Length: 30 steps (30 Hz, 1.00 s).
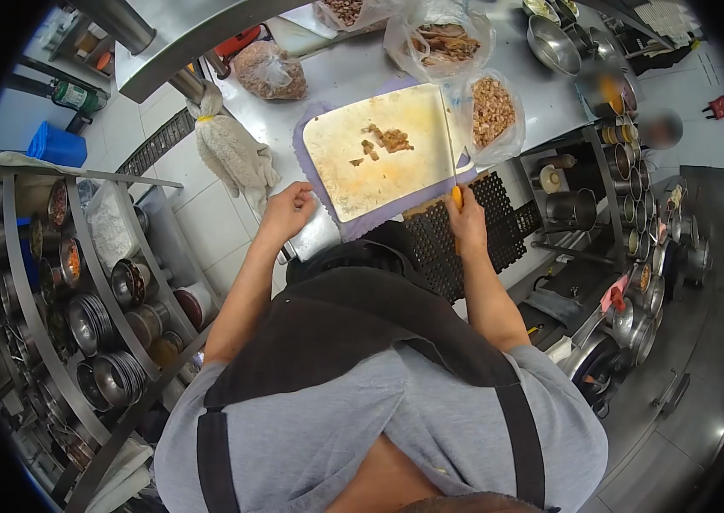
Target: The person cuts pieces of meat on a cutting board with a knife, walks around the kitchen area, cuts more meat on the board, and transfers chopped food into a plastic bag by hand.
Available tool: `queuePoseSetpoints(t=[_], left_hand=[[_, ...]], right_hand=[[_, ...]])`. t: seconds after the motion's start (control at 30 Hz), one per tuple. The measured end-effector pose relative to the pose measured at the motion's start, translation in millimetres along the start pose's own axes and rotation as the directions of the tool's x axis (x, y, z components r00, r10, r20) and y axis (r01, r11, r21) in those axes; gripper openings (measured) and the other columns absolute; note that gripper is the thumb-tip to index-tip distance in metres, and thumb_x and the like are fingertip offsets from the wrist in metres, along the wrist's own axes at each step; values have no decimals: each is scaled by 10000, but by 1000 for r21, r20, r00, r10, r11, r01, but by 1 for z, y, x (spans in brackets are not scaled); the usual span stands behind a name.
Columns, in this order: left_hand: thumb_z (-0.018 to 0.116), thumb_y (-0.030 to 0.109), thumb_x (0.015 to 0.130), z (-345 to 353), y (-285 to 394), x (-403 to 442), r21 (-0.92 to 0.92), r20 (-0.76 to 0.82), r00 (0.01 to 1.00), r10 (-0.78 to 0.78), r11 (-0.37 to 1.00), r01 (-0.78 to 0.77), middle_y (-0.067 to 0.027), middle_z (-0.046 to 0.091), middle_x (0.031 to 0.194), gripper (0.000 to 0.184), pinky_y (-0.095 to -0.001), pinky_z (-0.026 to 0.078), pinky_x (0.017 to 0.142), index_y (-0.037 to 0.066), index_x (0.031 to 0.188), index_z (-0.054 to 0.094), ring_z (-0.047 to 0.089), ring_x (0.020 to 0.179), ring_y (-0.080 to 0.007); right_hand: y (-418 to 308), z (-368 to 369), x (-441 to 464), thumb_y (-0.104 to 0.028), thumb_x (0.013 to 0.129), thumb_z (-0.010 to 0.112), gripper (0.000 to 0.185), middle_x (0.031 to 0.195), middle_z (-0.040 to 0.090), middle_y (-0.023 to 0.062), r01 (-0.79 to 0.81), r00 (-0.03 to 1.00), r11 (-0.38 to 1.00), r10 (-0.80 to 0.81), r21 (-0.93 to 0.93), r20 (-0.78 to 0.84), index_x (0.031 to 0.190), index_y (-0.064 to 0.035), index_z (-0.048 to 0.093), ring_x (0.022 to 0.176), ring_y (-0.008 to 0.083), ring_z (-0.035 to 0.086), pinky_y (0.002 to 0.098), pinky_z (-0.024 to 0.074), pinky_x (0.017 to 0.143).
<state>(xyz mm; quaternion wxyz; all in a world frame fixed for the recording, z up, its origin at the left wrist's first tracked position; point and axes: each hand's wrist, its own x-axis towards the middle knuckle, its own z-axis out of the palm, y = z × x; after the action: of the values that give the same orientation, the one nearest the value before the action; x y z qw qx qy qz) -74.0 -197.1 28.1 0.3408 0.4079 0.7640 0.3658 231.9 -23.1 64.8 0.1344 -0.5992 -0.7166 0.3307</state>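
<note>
My right hand (467, 221) is wrapped round the yellow handle of a knife (450, 141), whose long blade points away from me along the right edge of a white cutting board (345, 188). Small browned pieces of chopped meat (392, 139) lie in a loose group on the board. A purple cloth (309, 162) is spread under it. Just off the board's left edge, my left hand (292, 208) hovers with fingers loosely bent and nothing visible in them. To the right of the blade, a clear plastic bag (492, 111) stands full of diced meat.
Behind the board are an open bag of larger meat pieces (446, 47) and a tied bag of minced-looking food (269, 72). A towel (229, 150) hangs at the table's left side. Metal bowls (554, 47) sit at back right. Shelves with pans flank me; a blurred person stands far right.
</note>
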Motion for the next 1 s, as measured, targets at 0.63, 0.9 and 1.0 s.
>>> queuePoseSetpoints(t=[0.63, 0.9, 1.0], left_hand=[[673, 169, 826, 8, -4, 6, 8, -2, 1000, 31, 999, -31, -133, 698, 910, 326, -336, 541, 767, 35, 1121, 639, 687, 828, -227], [646, 188, 834, 58, 12, 66, 195, -217, 894, 393, 914, -355, -218, 622, 1099, 349, -417, 471, 931, -29, 1106, 616, 596, 1047, -359], [620, 191, 850, 84, 22, 93, 362, -245, 781, 575, 801, -476, -251, 534, 1215, 409, -470, 382, 1024, -80, 1152, 562, 472, 1206, -408]], right_hand=[[22, 19, -30, -171, 857, 663, 424, 988, 654, 278, 238, 964, 965, -220, -115, 146, 1247, -38, 564, 945, 405, 650, 431, 505, 811], [31, 23, -19, -184, 866, 648, 396, 854, 663, 265, 130, 983, 991, -128, -10, 129, 1211, -6, 569, 812, 402, 669, 416, 522, 722], [8, 10, -22, -185, 873, 639, 385, 869, 660, 269, -160, 963, 985, 140, 69, 228, 1207, -8, 568, 836, 415, 661, 430, 518, 730]])
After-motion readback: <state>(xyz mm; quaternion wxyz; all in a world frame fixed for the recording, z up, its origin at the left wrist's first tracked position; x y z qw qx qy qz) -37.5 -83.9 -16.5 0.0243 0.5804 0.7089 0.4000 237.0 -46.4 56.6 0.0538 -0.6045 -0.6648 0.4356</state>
